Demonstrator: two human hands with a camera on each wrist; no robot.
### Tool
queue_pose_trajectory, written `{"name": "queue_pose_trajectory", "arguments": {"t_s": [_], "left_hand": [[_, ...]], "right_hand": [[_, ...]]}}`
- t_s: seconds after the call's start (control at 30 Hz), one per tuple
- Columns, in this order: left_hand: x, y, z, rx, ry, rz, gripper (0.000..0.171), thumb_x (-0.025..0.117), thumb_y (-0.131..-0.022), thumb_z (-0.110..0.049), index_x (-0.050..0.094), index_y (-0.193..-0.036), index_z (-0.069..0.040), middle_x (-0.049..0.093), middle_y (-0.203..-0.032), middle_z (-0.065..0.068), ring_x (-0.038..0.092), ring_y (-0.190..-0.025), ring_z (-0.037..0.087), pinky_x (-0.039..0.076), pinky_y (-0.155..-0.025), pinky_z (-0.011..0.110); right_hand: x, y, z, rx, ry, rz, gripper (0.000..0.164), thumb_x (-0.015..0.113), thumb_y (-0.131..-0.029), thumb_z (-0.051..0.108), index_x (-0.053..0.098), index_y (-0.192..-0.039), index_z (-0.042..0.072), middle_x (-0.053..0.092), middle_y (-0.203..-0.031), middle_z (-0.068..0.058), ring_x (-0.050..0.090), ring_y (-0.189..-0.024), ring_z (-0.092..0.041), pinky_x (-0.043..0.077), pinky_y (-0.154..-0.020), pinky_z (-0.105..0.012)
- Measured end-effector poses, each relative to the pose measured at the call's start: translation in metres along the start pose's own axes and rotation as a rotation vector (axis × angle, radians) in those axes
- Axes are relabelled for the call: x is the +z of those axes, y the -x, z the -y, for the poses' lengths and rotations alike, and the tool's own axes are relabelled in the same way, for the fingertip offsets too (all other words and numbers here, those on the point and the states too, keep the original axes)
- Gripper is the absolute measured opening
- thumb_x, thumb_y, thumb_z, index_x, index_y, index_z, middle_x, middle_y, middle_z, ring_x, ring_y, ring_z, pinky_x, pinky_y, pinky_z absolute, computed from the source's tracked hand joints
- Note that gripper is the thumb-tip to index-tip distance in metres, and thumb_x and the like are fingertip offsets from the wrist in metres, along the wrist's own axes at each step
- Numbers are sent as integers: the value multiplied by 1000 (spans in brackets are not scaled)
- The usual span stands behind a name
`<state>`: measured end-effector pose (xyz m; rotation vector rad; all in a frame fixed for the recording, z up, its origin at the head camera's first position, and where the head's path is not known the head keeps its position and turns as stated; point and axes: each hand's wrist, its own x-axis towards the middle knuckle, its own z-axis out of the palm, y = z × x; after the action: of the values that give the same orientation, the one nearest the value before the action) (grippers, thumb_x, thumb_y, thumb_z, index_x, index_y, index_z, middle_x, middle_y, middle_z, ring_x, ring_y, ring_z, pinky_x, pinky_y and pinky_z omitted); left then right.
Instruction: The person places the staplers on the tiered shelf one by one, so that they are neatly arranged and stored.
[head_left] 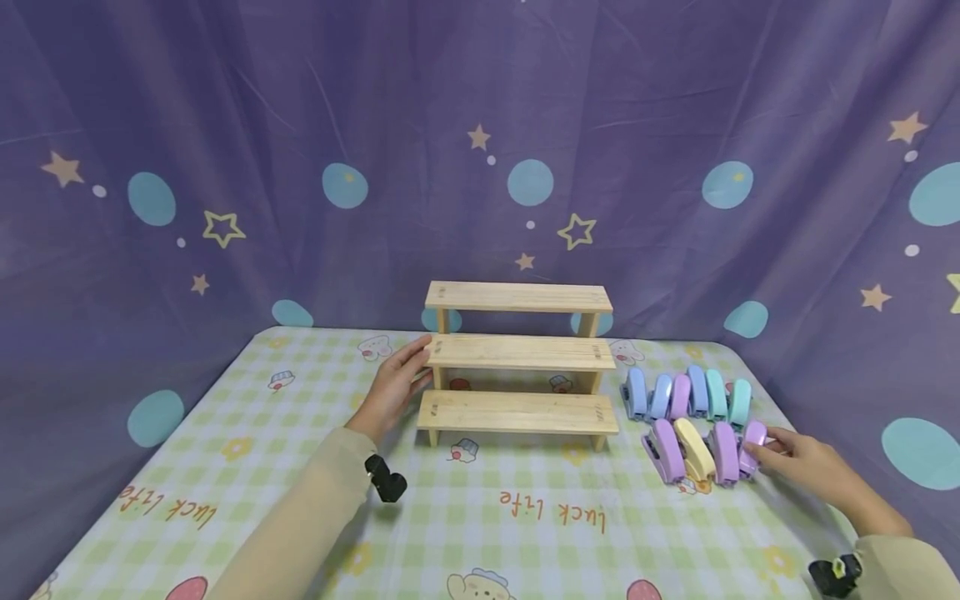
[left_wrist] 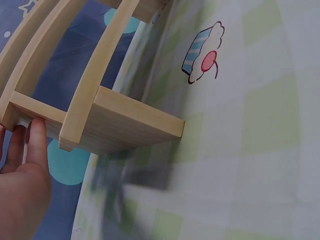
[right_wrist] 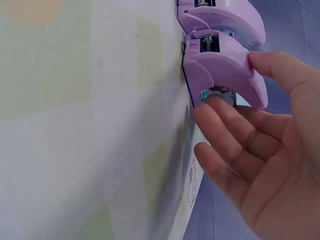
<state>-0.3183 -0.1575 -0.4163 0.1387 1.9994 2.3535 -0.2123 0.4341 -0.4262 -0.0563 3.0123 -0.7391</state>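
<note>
Surface: beneath both hands, carrying the surface's [head_left: 525,475] stand and staplers.
Stand: between the hands, just right of the left hand [head_left: 395,382], well left of the right hand [head_left: 813,471].
Top tier [head_left: 517,296]: beyond the left hand, to its right.
Middle tier [head_left: 517,352]: left end against the left hand's fingers.
Bottom tier [head_left: 517,412]: right of the left hand, on the near side of the stand.
Back row [head_left: 697,391]: six staplers, beyond the right hand and to its left.
Front row [head_left: 723,452]: four, left of the right hand.
End stapler [head_left: 753,433]: rightmost in front, touching the right thumb.
Backdrop [head_left: 420,100]: beyond both hands, behind the stand.
</note>
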Motion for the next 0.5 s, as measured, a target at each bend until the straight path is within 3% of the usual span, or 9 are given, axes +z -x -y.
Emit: {"name": "queue_pose_trajectory", "arguments": {"t_s": [0.17,0.27,0.5], "left_hand": [[1,0,0,13,-17,10,49,50,-108,-24,40,-155,-15,39,-153,12,43,-135,27,43,-111,33],[2,1,0,13,-27,11,49,49,-108,-24,39,-155,-15,38,-154,12,42,-136,26,43,-111,33],[1,3,1,18,-29,18,50,49,-108,-24,37,-156,-14,39,-153,10,42,-136,27,43,-111,33]], "right_hand": [[1,0,1,22,-27,43,76,57,-101,45,43,-136,-21,72,-94,-5,64,-86,-19,53,-69,-33],[2,0,1,3,-9,31,72,61,-99,45,49,-132,-18,72,-94,-7,62,-84,-19,52,-67,-32],[3,-1,2,-33,-8,59,51,66,-96,39,65,-116,-8,70,-95,-8,59,-81,-18,51,-64,-29]]}}
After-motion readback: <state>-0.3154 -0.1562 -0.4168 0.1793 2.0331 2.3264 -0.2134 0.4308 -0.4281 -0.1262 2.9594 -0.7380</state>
